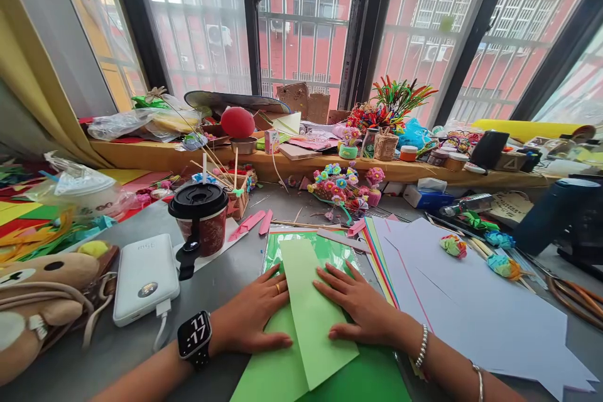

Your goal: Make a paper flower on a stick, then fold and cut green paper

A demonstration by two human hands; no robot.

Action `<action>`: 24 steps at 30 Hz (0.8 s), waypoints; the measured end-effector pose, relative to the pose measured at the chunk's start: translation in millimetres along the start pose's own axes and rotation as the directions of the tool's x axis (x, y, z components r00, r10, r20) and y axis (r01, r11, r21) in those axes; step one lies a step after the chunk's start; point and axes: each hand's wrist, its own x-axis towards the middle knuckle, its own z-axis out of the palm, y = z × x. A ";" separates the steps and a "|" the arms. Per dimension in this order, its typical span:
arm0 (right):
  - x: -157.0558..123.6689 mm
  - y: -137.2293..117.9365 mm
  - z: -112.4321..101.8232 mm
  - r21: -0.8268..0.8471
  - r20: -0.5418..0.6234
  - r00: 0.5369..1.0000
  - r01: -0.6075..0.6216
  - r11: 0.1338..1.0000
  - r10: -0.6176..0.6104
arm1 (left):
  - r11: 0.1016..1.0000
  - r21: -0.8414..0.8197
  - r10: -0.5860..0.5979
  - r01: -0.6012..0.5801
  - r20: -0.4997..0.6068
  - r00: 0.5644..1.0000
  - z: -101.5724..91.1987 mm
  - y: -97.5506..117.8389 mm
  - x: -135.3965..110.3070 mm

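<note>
A narrow light green paper strip (315, 308) lies slanted over a wider light green sheet (273, 370), both on top of a stack with a darker green sheet (367, 377) in clear plastic. My left hand (257, 311) rests flat along the strip's left edge, fingers stretched and slightly apart. On the right side, my right hand (358, 304) lies with spread fingers, its fingertips and thumb touching the strip. Neither hand grips anything. Beyond the fingertips lies a grey-pink flat strip (343, 240), perhaps a ruler.
Left of my hands stand a lidded cup (200, 220) and a white power bank (147, 276) with a cable. White sheets (471, 301) cover the right side, with scissors (572, 289) beyond. Pipe-cleaner flowers (336, 185) and a crowded window ledge (301, 163) are at the back.
</note>
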 end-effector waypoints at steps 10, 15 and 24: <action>3.3 -4.6 0.4 -0.070 -0.007 1.000 -0.007 0.998 0.007 | 1.000 -0.010 0.011 -0.011 -0.028 1.000 1.4 0.1 0.5; 3.7 -6.1 2.3 -0.074 -0.013 1.000 -0.020 0.997 0.019 | 1.000 0.019 0.004 -0.004 -0.026 1.000 7.3 -4.5 -1.4; 2.7 -4.1 4.0 -0.063 -0.037 0.999 -0.001 0.998 -0.001 | 0.928 0.154 -0.268 0.338 -0.354 0.896 11.9 2.6 -1.9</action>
